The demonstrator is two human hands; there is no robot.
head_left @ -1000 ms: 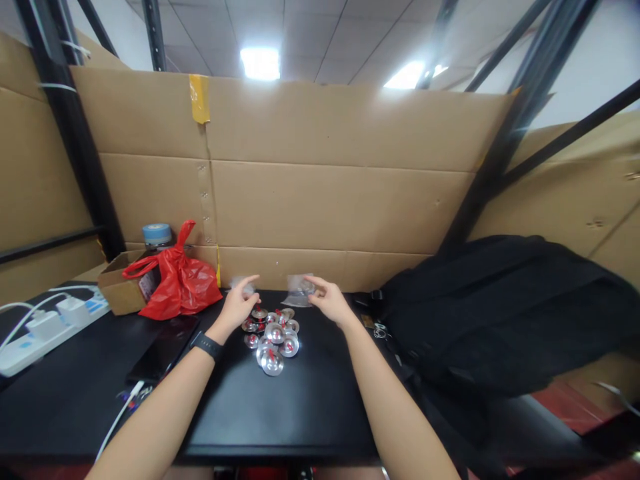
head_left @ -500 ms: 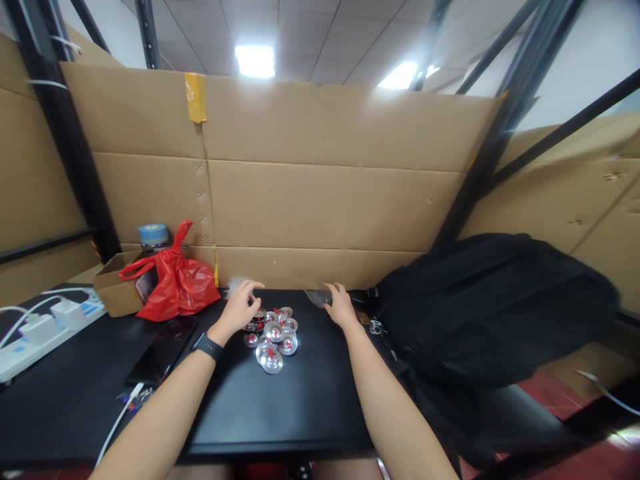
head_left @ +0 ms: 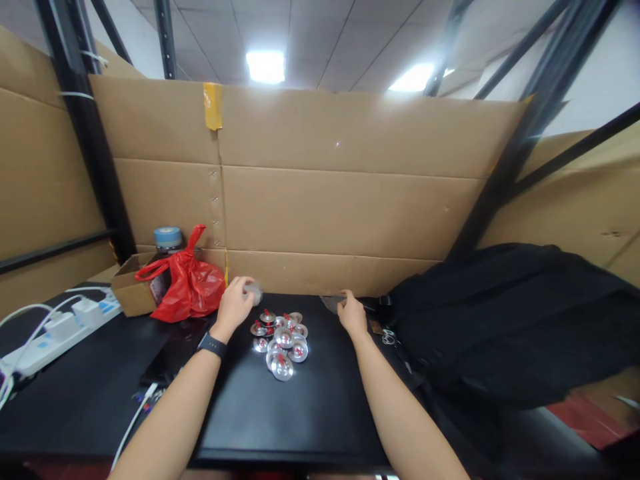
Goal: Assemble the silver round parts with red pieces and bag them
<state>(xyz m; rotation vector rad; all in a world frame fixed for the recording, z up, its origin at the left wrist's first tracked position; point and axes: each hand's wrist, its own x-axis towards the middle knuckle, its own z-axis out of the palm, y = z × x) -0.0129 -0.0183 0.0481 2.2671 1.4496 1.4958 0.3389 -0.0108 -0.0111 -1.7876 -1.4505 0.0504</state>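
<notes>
Silvery round discs with red bits (head_left: 283, 337) lie in a loose pile on the black table (head_left: 285, 420). Behind and left of the pile, my left hand (head_left: 236, 305), with a dark watch on its wrist, has its fingers curved at a small crumpled clear plastic piece (head_left: 254, 293); whether they grip it is unclear. To the right of the pile, my right hand (head_left: 353, 315) touches the edge of a flat clear plastic piece (head_left: 331, 304) near the cardboard wall. Its fingers are partly hidden, so its grip cannot be made out.
A red plastic bag (head_left: 193, 287), a small cardboard box (head_left: 133, 287) and a blue-lidded jar (head_left: 168, 238) stand at the left. A power strip (head_left: 65, 330) and black phone (head_left: 175, 350) lie nearer. At the right is a black backpack (head_left: 510, 320); cardboard (head_left: 330, 213) rises behind.
The view has shifted slightly, moving everything to the right in the picture. My left hand has moved away from the discs, toward the crumpled plastic. My right hand stays by the flat plastic.
</notes>
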